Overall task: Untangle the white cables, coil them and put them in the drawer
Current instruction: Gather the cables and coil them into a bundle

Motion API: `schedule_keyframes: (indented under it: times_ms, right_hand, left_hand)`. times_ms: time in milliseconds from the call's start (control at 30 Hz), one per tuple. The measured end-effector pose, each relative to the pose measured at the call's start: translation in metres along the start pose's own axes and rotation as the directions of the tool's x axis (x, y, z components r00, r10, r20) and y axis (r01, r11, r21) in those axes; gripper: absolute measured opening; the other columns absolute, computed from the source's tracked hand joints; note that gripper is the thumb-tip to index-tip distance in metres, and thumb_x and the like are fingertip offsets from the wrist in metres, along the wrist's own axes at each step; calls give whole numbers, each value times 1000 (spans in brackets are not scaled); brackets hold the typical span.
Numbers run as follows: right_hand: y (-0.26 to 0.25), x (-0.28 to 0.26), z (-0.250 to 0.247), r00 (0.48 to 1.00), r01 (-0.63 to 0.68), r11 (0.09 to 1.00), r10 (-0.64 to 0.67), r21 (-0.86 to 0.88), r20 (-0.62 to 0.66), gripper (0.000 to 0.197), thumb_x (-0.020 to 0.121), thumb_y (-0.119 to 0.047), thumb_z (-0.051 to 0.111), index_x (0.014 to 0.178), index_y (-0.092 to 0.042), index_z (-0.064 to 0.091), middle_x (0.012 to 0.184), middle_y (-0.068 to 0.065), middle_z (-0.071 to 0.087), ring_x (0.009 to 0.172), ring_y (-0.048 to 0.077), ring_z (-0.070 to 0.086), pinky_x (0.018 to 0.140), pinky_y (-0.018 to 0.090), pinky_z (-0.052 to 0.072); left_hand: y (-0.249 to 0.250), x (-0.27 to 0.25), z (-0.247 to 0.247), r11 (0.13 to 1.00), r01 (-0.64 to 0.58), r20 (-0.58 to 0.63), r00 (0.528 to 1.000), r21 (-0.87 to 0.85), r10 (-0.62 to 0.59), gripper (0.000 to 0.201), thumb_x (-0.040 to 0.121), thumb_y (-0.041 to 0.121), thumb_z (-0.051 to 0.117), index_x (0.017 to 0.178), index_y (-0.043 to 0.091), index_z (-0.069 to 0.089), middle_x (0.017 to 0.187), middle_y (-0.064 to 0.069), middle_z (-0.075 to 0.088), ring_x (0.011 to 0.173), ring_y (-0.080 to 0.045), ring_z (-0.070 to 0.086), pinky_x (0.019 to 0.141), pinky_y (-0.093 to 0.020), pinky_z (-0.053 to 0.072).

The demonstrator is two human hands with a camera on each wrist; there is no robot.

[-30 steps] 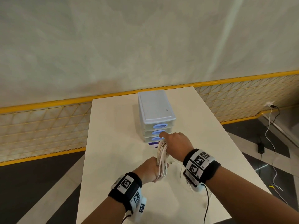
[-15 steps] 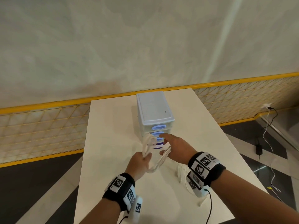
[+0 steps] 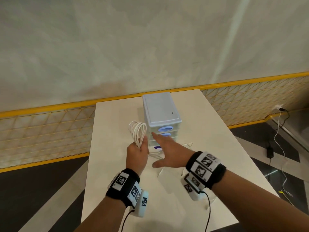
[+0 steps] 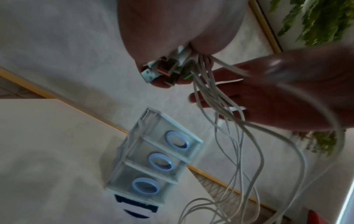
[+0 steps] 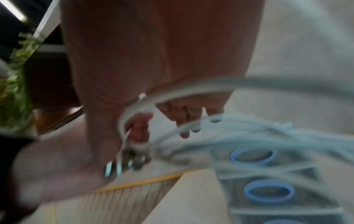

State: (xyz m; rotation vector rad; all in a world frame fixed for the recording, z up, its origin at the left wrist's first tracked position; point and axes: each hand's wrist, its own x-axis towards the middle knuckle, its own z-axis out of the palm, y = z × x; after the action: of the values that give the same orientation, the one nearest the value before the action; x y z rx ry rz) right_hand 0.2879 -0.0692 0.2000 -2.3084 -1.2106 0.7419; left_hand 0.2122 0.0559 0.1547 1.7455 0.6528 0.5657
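My left hand (image 3: 137,152) grips a bundle of coiled white cables (image 3: 138,131), whose loops stand up just left of the drawer unit (image 3: 161,113). In the left wrist view the cables (image 4: 226,118) hang from my fist with their USB plugs (image 4: 164,71) bunched at the fingers. My right hand (image 3: 167,151) is open, fingers straight, reaching toward the middle drawer handle (image 3: 164,135). The drawer unit (image 4: 153,165) has three shut clear drawers with blue ring handles. The right wrist view is blurred; it shows the cables (image 5: 239,133) and the drawers (image 5: 268,192).
More loose white cable (image 3: 187,144) lies on the white table (image 3: 117,181) in front of the drawer unit. A yellow-railed mesh barrier (image 3: 41,134) runs behind the table. Floor cables and a power adapter (image 3: 270,152) lie at the right.
My left hand has carried the coil up and to the left of the drawer unit. My right hand let go of the cables and opened, reaching toward the drawers.
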Motion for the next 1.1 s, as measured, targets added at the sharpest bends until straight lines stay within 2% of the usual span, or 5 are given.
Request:
schedule_keyframes:
  times_ms: [167,367,633,867,1100]
  right_hand:
    - [8,18,34,997,-23,993,31,113,-75,14,87,-19,56,99,-11,57,87,12,68,82,27,64,81,43,51]
    - [17,11,41,984,-121,990,110,-71,-138,21,91,-24,45,82,-12,59,88,15,67,85,33,61,68,37,44]
    - [55,-12,23,896,-433,880,396,-197,-201,39,95,-44,35,99,-18,64,100,14,66,94,34,61,74,33,44]
    - [16,-21,-6,852,-340,929,238,-146,-467,34,96,-41,37,97,-13,57,84,20,67,80,42,60,62,32,32]
    - [-2,-4,-12,871,-277,949,313,148,-378,41,84,-14,50,123,-22,44,102,6,64,91,25,61,70,24,37]
  left_hand:
    - [15,-7,4,990,-7,75,997,-138,18,51,96,24,50,47,10,55,44,5,56,46,-6,55,52,-14,42]
    - [22,-14,7,943,129,136,987,-307,-91,63,98,24,47,35,23,44,39,4,45,48,-19,46,61,-34,43]
    - [10,-4,6,880,245,126,969,-407,-212,56,96,22,50,41,21,40,39,5,36,41,-13,42,63,-37,37]
    - [-9,6,5,973,229,211,950,37,-231,49,95,24,52,47,11,49,37,5,49,38,-11,50,46,-20,40]
    - [-9,-16,16,965,15,542,825,262,-159,42,93,22,51,52,19,40,46,6,41,41,-9,32,47,-22,30]
